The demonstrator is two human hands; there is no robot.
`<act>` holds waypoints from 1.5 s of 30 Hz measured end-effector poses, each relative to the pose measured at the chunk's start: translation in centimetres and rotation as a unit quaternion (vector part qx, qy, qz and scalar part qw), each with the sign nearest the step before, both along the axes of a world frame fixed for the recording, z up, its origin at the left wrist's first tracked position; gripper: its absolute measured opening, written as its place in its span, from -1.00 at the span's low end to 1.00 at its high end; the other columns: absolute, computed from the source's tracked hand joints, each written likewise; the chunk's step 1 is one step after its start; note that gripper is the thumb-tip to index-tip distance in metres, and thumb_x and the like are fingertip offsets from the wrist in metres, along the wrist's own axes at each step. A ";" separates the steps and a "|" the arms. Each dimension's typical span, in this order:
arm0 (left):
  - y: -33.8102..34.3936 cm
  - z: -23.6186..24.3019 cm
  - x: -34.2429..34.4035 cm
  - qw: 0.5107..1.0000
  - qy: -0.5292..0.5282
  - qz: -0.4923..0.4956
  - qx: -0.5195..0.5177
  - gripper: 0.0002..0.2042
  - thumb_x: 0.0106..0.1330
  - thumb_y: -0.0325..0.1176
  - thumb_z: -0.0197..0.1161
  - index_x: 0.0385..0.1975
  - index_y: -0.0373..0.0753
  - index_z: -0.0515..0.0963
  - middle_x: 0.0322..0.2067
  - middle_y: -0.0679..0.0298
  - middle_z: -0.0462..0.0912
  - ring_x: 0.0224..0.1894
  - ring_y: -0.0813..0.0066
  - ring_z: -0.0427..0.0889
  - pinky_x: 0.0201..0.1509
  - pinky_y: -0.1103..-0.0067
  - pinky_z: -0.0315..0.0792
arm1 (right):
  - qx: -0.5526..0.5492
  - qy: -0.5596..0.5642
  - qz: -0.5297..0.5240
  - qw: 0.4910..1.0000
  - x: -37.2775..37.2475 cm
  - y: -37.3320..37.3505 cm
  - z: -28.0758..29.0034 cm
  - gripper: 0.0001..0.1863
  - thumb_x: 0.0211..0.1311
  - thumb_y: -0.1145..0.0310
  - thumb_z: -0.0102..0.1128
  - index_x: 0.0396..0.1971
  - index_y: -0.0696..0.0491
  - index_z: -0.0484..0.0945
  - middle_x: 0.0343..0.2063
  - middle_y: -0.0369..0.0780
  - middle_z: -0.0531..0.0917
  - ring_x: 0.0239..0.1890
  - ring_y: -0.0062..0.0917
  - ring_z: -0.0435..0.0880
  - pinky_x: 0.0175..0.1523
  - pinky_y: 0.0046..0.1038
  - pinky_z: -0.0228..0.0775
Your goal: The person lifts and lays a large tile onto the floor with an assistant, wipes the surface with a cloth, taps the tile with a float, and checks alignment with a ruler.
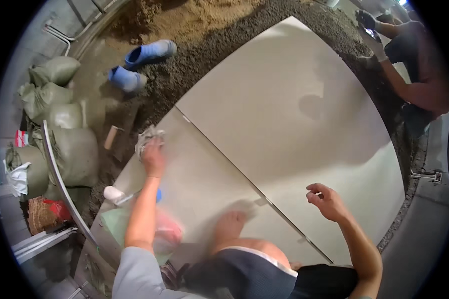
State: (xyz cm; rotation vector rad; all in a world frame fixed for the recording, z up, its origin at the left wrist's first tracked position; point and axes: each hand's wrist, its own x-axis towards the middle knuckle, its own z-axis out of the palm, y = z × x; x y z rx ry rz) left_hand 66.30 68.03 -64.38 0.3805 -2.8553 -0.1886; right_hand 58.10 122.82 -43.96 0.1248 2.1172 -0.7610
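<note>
Dark, crumbly bedding point(199, 62) surrounds two large pale slabs, which meet along a thin joint point(229, 159). On the near slab point(199, 184), the left hand point(153, 158) reaches out to the left edge, not far from the corner where the joint begins. Its fingers are closed over a crumpled whitish cloth point(147, 134), which bunches out past them at that edge. The right hand point(328, 201) is well apart from the cloth, over the lower part of the far slab point(264, 89), across the joint; its fingers are loosely curled, thumb near forefinger, with nothing visible in its grasp. A white-headed mallet point(113, 193) lies at the near slab's left edge, partly behind the left forearm. Beyond the slabs' left side are blue boots point(151, 53) and greenish sacks point(75, 154); past the far slab's right edge, a co-worker point(429, 79) wears gloves.
</note>
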 end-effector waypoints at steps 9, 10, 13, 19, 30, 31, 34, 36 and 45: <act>6.0 16.3 -2.3 0.622 0.291 0.162 0.709 -0.72 0.42 -0.29 0.02 -0.04 -0.31 0.54 -0.20 0.14 0.65 -0.19 0.32 0.64 -0.08 0.41 0.55 | -0.301 -0.135 -0.042 0.943 -1.0 -12.8 -5.4 -0.28 0.36 0.02 0.18 0.41 -0.04 0.15 0.17 -0.17 0.46 0.15 -0.47 0.46 0.19 -0.38 0.39; 8.8 17.3 -2.8 0.553 0.275 0.195 0.762 -0.67 0.44 -0.22 0.00 0.00 -0.30 0.53 -0.20 0.13 0.65 -0.15 0.27 0.64 -0.04 0.35 0.54 | -0.351 -0.175 -0.112 0.913 -0.9 -15.3 -5.9 -0.26 0.37 0.02 0.17 0.42 -0.04 0.11 0.20 -0.17 0.43 0.20 -0.45 0.42 0.24 -0.36 0.36; 16.1 17.7 -5.4 0.432 0.245 0.087 0.864 -0.55 0.51 -0.04 -0.12 0.05 -0.31 0.48 -0.13 0.09 0.63 -0.12 0.25 0.63 0.02 0.32 0.54 | -0.480 -0.191 -0.270 0.813 -0.1 -21.8 -7.1 -0.23 0.37 -0.21 0.02 0.42 -0.11 0.11 0.28 -0.20 0.38 0.30 -0.35 0.35 0.30 -0.25 0.30; 26.7 13.3 -7.8 0.769 0.039 -0.101 0.630 -0.25 0.50 0.23 -0.40 0.30 -0.38 0.27 0.18 -0.02 0.44 0.23 0.07 0.43 0.32 0.31 0.28 | -0.680 -0.210 -0.397 0.580 -0.7 -20.2 -8.1 -0.41 0.41 -0.16 -0.01 0.17 0.01 0.36 0.08 -0.27 0.52 0.12 -0.50 0.49 0.14 -0.38 0.41; 30.9 15.5 -4.1 0.885 -0.037 -0.272 0.377 0.00 0.33 0.45 -0.46 0.42 -0.46 -0.10 0.43 -0.15 0.02 0.52 -0.08 -0.18 0.48 0.02 -0.53 | -0.409 0.004 -0.564 0.718 -3.9 -14.6 -8.6 -0.70 0.36 0.14 0.17 -0.22 0.11 0.54 -0.37 -0.29 0.61 -0.36 -0.57 0.58 -0.27 -0.42 0.45; 30.5 15.6 -4.3 0.852 -0.040 -0.266 0.449 0.02 0.32 0.46 -0.46 0.43 -0.46 -0.12 0.42 -0.14 0.07 0.52 0.00 -0.17 0.50 0.08 -0.52 | -0.427 0.001 -0.576 0.697 -4.7 -14.1 -8.7 -0.73 0.39 0.19 0.15 -0.19 0.11 0.53 -0.33 -0.27 0.62 -0.34 -0.58 0.61 -0.27 -0.44 0.47; 29.2 16.0 -4.6 0.627 -0.011 -0.201 0.753 0.06 0.27 0.52 -0.48 0.45 -0.42 -0.21 0.35 -0.12 0.25 0.54 0.18 -0.21 0.52 0.24 -0.56 | -0.514 -0.016 -0.566 0.644 -7.5 -11.8 -9.0 -0.74 0.41 0.19 0.13 -0.19 0.11 0.51 -0.33 -0.23 0.63 -0.28 -0.49 0.67 -0.23 -0.40 0.55; 27.7 16.1 -5.5 0.630 -0.001 -0.153 0.761 0.06 0.27 0.52 -0.48 0.45 -0.41 -0.25 0.34 -0.12 0.27 0.54 0.17 -0.24 0.52 0.25 -0.58 | -0.571 -0.055 -0.544 0.612 -8.4 -10.8 -8.5 -0.74 0.44 0.17 0.07 -0.18 0.09 0.48 -0.33 -0.22 0.63 -0.27 -0.44 0.69 -0.22 -0.38 0.58; 28.7 15.6 -8.0 0.856 -0.044 -0.265 0.442 0.19 0.13 0.61 -0.32 0.45 -0.36 -0.41 0.48 -0.07 -0.08 0.54 0.05 -0.34 0.54 0.20 -0.42 | -0.486 -0.074 -0.583 0.647 -4.9 -14.7 -4.1 -0.63 0.39 0.16 0.14 -0.06 0.17 0.45 -0.32 -0.21 0.62 -0.36 -0.52 0.63 -0.34 -0.41 0.52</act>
